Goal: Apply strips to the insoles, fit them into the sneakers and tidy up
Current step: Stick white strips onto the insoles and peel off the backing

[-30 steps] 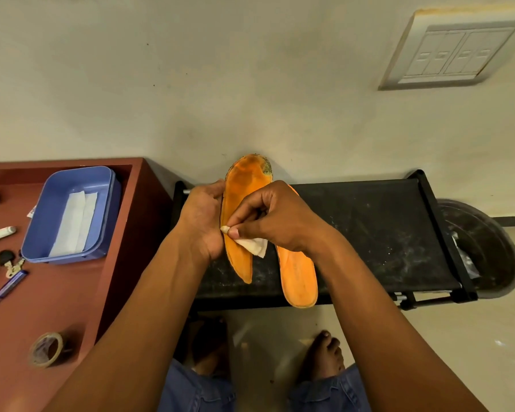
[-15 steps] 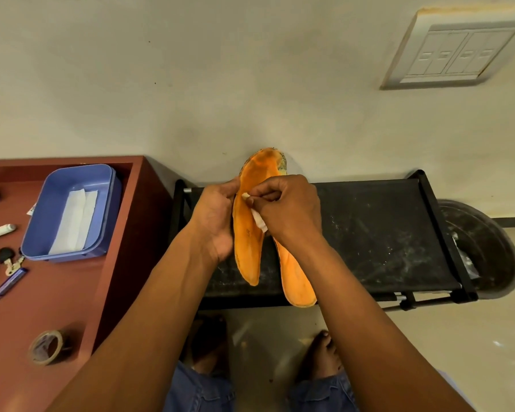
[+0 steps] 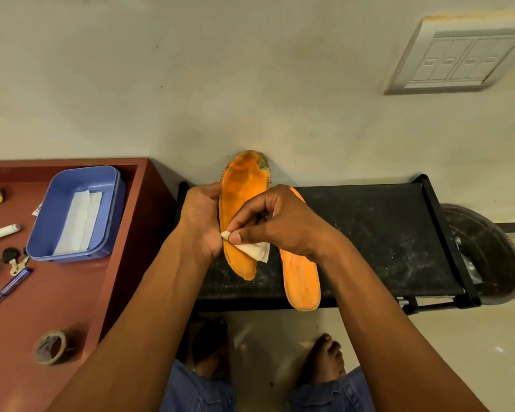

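Observation:
My left hand (image 3: 201, 221) grips an orange insole (image 3: 241, 191) by its left edge, holding it upright above the black rack (image 3: 378, 230). Its toe end is worn and dark. My right hand (image 3: 280, 224) pinches a small white strip (image 3: 252, 250) between thumb and fingers and holds it against the lower half of that insole. A second orange insole (image 3: 301, 281) lies flat on the rack, partly hidden under my right hand, its heel over the front edge. No sneakers are in view.
A reddish-brown table (image 3: 57, 292) on the left carries a blue tray (image 3: 107, 185) with white strips (image 3: 79, 223), a tape roll (image 3: 49, 347), a white marker (image 3: 0, 233), keys (image 3: 15, 261) and a screwdriver (image 3: 9, 288). A dark bin (image 3: 488, 254) stands at the right. My bare feet are below.
My right hand has slid down the held insole from its upper middle to its lower half, taking the white strip with it. The insole has dropped slightly and turned.

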`<action>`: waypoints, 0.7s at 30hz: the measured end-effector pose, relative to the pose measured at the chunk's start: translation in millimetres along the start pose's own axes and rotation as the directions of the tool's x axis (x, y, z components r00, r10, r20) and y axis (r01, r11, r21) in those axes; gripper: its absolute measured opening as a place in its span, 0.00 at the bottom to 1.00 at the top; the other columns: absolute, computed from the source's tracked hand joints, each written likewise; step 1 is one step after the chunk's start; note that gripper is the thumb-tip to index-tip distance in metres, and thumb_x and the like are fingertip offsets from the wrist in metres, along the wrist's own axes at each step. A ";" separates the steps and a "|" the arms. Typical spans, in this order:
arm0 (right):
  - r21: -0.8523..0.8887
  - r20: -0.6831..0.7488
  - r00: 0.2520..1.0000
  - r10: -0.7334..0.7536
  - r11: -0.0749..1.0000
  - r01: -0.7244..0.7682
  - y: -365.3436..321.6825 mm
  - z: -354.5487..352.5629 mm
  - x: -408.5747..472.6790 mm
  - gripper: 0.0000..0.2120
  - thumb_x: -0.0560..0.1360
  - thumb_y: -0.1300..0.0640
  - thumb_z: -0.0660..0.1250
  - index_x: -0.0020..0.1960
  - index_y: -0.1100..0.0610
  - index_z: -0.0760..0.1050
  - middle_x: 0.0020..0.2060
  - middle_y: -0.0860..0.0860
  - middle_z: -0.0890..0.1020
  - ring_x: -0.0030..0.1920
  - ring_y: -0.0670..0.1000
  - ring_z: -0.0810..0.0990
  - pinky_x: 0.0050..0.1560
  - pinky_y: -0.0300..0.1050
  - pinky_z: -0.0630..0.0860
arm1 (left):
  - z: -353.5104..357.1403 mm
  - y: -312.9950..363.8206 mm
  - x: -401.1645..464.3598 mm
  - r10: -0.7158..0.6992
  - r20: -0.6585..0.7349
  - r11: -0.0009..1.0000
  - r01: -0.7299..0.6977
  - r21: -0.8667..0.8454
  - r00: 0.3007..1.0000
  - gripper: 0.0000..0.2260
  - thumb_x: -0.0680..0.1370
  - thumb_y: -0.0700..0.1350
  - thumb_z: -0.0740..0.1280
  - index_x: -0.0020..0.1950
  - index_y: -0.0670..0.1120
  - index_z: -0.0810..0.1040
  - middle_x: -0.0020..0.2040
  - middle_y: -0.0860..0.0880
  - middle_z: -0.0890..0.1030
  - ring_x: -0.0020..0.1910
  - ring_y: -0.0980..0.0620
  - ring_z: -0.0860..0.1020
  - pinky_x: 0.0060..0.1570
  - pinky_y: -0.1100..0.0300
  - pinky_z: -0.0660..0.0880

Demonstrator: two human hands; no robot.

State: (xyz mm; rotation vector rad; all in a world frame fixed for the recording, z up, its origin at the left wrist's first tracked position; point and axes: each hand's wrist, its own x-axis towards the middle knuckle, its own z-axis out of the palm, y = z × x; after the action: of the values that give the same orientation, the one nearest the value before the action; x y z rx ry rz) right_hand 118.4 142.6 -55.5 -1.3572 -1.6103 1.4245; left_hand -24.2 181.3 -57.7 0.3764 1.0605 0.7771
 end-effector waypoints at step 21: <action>-0.088 -0.332 0.918 0.217 0.962 -0.259 15.7 6.8 16.7 0.04 0.70 0.55 0.81 0.40 0.51 0.86 0.40 0.47 0.87 0.47 0.48 0.84 0.56 0.52 0.82 | 6.3 -6.1 1.8 -0.009 -0.140 0.999 0.001 -0.053 0.990 0.17 0.87 0.50 0.53 0.63 0.41 0.75 0.52 0.37 0.83 0.49 0.39 0.82 0.44 0.46 0.79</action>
State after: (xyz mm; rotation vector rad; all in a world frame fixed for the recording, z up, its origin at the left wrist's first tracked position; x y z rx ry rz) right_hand 111.9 154.3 -75.3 -1.8100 -1.3791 1.1676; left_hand -15.8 179.0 -59.7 0.2768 1.1691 0.8348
